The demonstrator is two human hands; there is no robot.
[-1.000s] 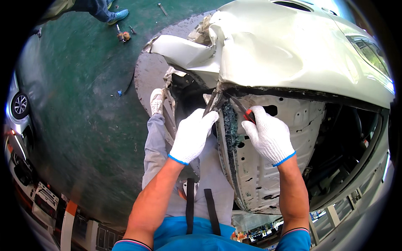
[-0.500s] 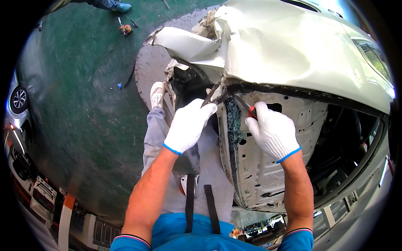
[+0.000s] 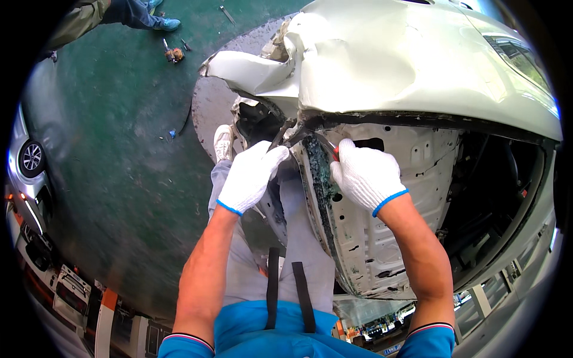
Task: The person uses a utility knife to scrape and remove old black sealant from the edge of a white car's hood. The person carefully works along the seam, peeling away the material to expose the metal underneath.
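My left hand (image 3: 248,178), in a white knit glove, is closed on a dark strip (image 3: 279,136) at the torn corner of a crushed white car body (image 3: 370,65). My right hand (image 3: 368,173), gloved alike, grips a red-handled tool (image 3: 336,154). Its slim metal shaft points up and left to the same corner; the palm hides most of the handle, so its exact kind cannot be told. Between the hands runs a panel edge (image 3: 319,179) crusted with dark, greenish residue. Right of it lies a bare white metal panel (image 3: 382,238) with holes.
A dark cabin opening (image 3: 495,191) lies at the right. Crumpled sheet metal (image 3: 250,71) juts out on the far side. On the green floor (image 3: 119,161) are an orange-brown power tool (image 3: 174,55) and small scraps. Another person's leg (image 3: 128,13) shows at top left; a silver car (image 3: 33,179) stands left.
My view has shifted, so the car and both hands appear farther left. More of the other person's legs shows. Less of the red handle is visible; both hands keep their grip.
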